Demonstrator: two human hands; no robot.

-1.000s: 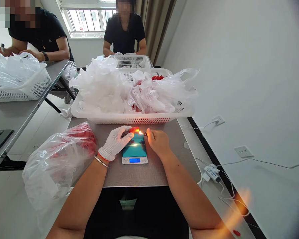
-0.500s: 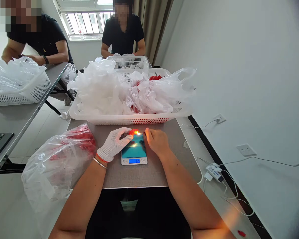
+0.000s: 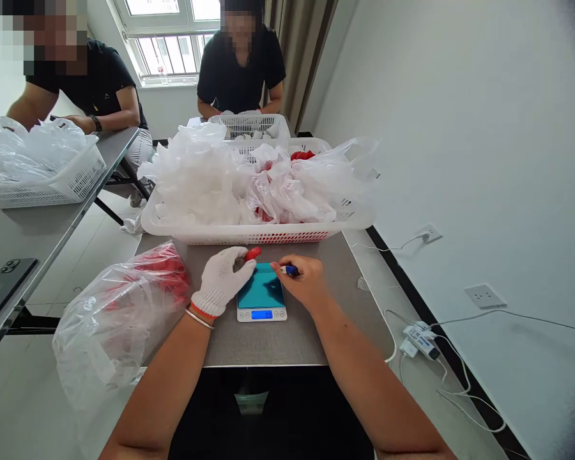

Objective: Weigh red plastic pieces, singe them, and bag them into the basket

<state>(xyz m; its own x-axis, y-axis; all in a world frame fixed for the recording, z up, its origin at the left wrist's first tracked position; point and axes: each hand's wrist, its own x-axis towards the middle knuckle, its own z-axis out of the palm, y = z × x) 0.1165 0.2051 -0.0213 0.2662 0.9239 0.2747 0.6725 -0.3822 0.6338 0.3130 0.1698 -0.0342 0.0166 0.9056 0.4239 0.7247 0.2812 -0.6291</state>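
Observation:
My left hand, in a white knitted glove with an orange cuff edge, pinches a small shiny red piece whose kind I cannot make out. It is held just above the far-left corner of a digital pocket scale with a teal top and a lit blue display. On the scale's right, my bare right hand is closed around a small blue lighter, mostly hidden by the fingers. No flame shows now. A clear plastic bag with red contents lies left of my gloved hand.
Beyond my hands a wide white basket holds heaped plastic bags. Another white basket and a phone sit on the left table. Two people in dark shirts sit farther back. A power strip with cables lies on the right.
The bright flame at the red piece has gone out. My right hand has turned, showing the blue lighter. The whole view has shifted slightly.

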